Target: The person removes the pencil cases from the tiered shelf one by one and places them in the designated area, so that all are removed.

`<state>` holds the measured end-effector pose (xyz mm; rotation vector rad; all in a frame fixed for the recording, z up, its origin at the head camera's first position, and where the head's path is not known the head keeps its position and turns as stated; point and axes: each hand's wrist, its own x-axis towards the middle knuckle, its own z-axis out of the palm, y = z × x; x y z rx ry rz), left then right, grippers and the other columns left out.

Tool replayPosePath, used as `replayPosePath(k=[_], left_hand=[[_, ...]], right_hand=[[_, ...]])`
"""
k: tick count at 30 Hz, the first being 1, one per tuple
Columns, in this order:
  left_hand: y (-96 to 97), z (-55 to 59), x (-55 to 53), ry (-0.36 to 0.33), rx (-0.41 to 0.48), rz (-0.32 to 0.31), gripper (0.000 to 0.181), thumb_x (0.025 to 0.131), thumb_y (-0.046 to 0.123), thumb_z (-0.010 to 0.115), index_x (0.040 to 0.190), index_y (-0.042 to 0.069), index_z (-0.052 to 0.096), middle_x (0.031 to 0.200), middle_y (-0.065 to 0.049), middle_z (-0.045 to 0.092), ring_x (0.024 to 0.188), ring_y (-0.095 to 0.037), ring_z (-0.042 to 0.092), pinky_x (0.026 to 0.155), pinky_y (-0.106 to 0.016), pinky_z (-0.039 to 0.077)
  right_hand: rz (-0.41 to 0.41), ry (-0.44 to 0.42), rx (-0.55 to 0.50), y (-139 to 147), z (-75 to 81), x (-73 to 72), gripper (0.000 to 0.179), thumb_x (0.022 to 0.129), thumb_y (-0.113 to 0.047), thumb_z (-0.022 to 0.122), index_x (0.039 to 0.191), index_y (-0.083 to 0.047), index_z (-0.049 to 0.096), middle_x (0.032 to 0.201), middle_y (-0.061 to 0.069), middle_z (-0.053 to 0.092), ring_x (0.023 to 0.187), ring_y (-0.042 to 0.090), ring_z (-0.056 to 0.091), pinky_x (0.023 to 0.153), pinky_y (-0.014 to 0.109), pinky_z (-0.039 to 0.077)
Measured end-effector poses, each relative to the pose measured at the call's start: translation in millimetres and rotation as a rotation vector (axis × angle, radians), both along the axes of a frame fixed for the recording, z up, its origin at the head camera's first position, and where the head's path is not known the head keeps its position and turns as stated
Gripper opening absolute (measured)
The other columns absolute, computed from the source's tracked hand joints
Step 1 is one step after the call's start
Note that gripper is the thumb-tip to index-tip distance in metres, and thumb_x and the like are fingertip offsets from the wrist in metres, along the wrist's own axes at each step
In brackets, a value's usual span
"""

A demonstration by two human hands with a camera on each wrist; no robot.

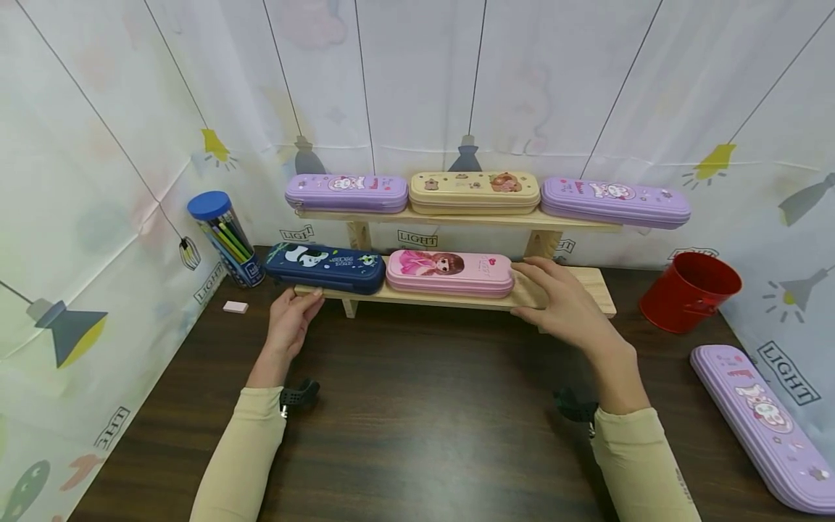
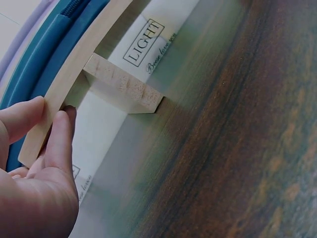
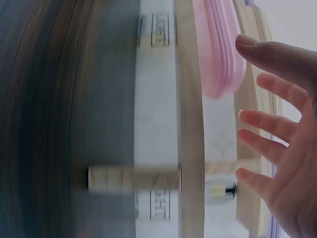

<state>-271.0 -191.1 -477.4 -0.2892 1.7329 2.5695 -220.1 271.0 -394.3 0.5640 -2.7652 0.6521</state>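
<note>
A two-tier wooden shelf stands at the back of the table. My left hand pinches the left end of its lower board, thumb above and fingers beneath in the left wrist view. Just above that thumb lies a dark blue panda pencil case. To its right is a pink pencil case with a doll picture. My right hand hovers at the pink case's right end, over the lower board, with its fingers spread and nothing between them.
On the upper board sit a purple pencil case, a cream one and another purple one. A tube of pencils and an eraser are left. Right are a red bucket and a purple case.
</note>
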Motion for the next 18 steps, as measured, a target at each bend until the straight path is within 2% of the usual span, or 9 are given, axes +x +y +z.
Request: replayPosePath(k=[8,13,18], left_hand=[[-1.4,-0.1,-0.4,0.005,0.006,0.017,0.033,0.094,0.002,0.065,0.124,0.006,0.050,0.107,0.001,0.066,0.096,-0.004,0.069,0.099,-0.024,0.055],[-0.4,0.2,-1.5,0.021,0.006,0.019,0.032,0.094,0.001,0.065,0.123,0.007,0.051,0.106,0.001,0.065,0.096,-0.004,0.068,0.102,-0.025,0.054],[1.0,-1.2,-1.9,0.031,-0.007,0.015,0.028,0.095,0.000,0.063,0.120,0.007,0.052,0.103,0.003,0.066,0.095,-0.004,0.068,0.100,-0.024,0.056]], right_hand=[[0.150,0.103,0.016,-38,-1.8,-19.8,0.072,0.072,-0.027,0.088,0.137,-0.018,0.059,0.141,0.014,0.053,0.130,0.037,0.048,0.113,0.059,0.038],[0.190,0.084,0.022,-58,0.3,-29.5,0.067,0.075,-0.028,0.084,0.137,-0.026,0.059,0.147,0.013,0.049,0.137,0.037,0.042,0.116,0.060,0.032],[0.175,0.033,0.086,-70,-2.6,-40.2,0.069,0.081,-0.031,0.078,0.144,-0.033,0.051,0.156,0.013,0.041,0.146,0.039,0.032,0.119,0.069,0.020]])
